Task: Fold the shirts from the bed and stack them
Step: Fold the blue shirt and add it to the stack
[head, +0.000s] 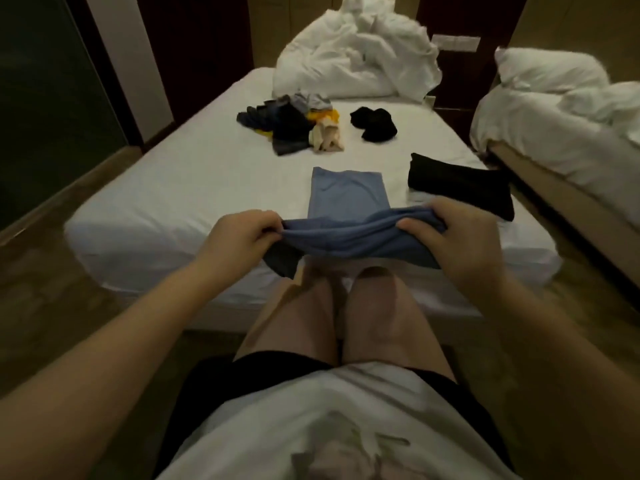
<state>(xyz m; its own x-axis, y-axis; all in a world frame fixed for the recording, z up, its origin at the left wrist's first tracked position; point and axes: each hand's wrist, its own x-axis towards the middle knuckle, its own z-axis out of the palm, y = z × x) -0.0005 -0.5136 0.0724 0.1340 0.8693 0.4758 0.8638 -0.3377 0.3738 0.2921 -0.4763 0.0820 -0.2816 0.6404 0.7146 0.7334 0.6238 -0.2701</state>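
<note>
Gripping the near end of a blue shirt [346, 192] lying on the bed [194, 178], a person's left hand [242, 233] and right hand [460, 237] pinch bunched cloth in curled fingers [268, 220], apparently mid-fold; the next move calls for carrying it forward evenly.

A blue shirt [346, 192] lies lengthwise folded, near end lifted; folded black shirt [460, 183] beside it

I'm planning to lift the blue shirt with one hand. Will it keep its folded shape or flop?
Probably floppy: the blue shirt bunches and sags between the left hand and right hand gripping its near edge. Likely light, being thin cloth. Its far part lies flat on the bed, so it should drape, not roll.
</note>
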